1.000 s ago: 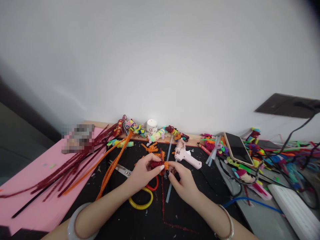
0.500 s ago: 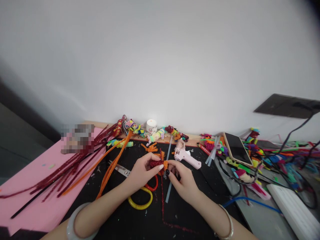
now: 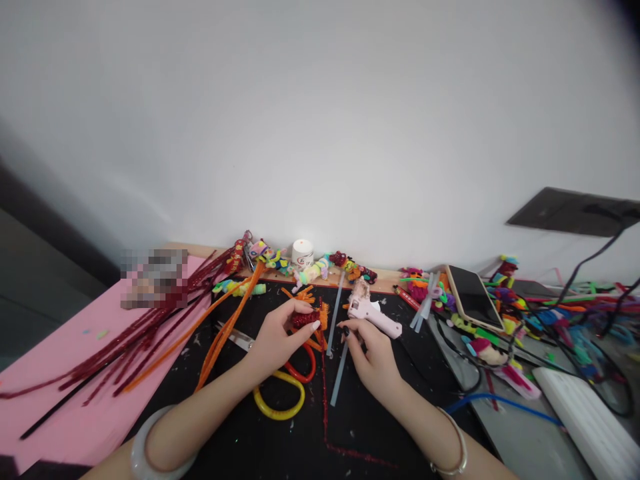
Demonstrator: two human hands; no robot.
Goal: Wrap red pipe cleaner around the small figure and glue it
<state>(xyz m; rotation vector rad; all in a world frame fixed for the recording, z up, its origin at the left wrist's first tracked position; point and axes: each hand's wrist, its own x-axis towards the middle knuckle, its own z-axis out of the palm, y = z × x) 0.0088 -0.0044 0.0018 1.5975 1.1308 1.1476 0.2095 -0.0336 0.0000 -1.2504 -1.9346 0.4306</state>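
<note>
Between the thumb and fingers of my left hand (image 3: 280, 339) is a dark red coiled piece (image 3: 306, 320) with a fuzzy orange end (image 3: 323, 316) pointing right. A long red glittery stem (image 3: 325, 400) runs down from it and bends right over the black mat. My right hand (image 3: 367, 350) is a little to the right, apart from the piece, with thumb and fingertips close together; whatever is between them is too small to name. Red-and-yellow-handled scissors (image 3: 280, 403) lie below my left hand. A pink glue gun (image 3: 375, 317) rests behind my right hand.
Red stems (image 3: 145, 333) lie over a pink sheet (image 3: 55, 400) at the left. Orange stems (image 3: 220, 340) cross the mat. At the right are a phone (image 3: 475, 298), a white power strip (image 3: 585, 417) and cables. Colourful figures and a white cup (image 3: 303, 254) line the wall.
My right hand has come away from the orange end and moved slightly right. My left hand, still holding the red piece, has shifted a little left.
</note>
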